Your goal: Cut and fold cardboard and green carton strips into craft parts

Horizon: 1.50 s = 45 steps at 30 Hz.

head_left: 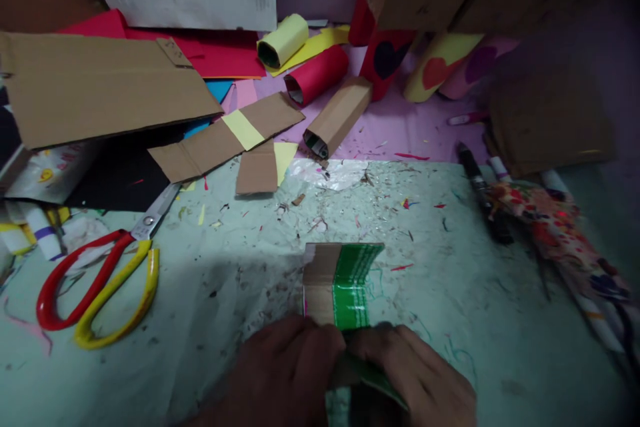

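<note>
"What's at the left end of the tabletop (30, 380)?"

"Scissors (115, 287), red and yellow handles, blades pointing away. Just beyond lies a brown cardboard strip (205, 148) banded in pale yellow."

"And the left hand (287, 360)?"

"Close to me, its fingers clamped on the near part of that creased piece of green-and-brown cardboard (345, 290)."

"Where's that sitting, exactly?"

"Front and centre, between both hands, its far end bent at a crease. The right hand (415, 367) has its fingers clamped on it too, right beside the left."

"Further right?"

"A black marker (483, 193), then a floral pouch (555, 233)."
</note>
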Tool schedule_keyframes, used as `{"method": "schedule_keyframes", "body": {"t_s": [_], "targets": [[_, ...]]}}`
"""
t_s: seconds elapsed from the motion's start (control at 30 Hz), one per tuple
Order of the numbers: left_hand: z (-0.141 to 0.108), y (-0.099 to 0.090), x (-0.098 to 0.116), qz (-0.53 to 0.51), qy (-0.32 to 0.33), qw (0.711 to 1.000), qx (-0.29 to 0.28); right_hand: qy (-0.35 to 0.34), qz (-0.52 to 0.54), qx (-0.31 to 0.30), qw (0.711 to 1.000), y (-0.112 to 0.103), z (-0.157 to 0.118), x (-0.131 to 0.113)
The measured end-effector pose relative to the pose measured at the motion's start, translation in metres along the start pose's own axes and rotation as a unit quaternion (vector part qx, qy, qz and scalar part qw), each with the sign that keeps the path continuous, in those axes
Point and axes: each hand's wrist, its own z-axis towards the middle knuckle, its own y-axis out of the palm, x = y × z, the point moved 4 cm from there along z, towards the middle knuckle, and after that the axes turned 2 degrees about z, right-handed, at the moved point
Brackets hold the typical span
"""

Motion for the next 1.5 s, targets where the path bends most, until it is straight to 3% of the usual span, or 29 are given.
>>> {"method": "schedule_keyframes", "body": {"t_s": [0.2, 0.33, 0.57, 0.8, 0.9, 1.03, 1.27, 1.5], "targets": [[-0.011, -0.001, -0.002, -0.033, -0.038, 0.999, -0.009, -0.035, 0.086, -0.030, 0.995, -0.007, 0.001, 0.004], [-0.020, -0.003, 0.002, -0.034, -0.042, 0.999, 0.007, -0.052, 0.079, -0.027, 0.995, -0.015, -0.001, 0.001], [-0.027, -0.004, 0.008, 0.011, 0.015, 0.998, 0.068, -0.107, 0.036, -0.010, 0.994, -0.018, 0.000, 0.000], [-0.020, -0.007, 0.004, -0.028, 0.008, 1.000, 0.000, -0.146, 0.050, -0.049, 0.987, -0.018, -0.001, 0.004], [-0.017, -0.005, 0.001, -0.030, 0.016, 0.999, 0.001, -0.121, 0.057, -0.065, 0.989, -0.012, -0.003, 0.010], [-0.014, -0.003, -0.005, 0.002, 0.003, 0.999, 0.043, -0.053, 0.040, -0.043, 0.997, -0.006, -0.003, 0.014], [-0.017, -0.003, -0.001, 0.064, -0.026, 0.995, 0.070, -0.032, 0.051, 0.004, 0.998, -0.008, 0.004, 0.007], [-0.019, -0.007, -0.005, 0.007, -0.117, 0.993, -0.031, 0.024, 0.127, 0.007, 0.992, -0.014, 0.001, 0.012]]}}
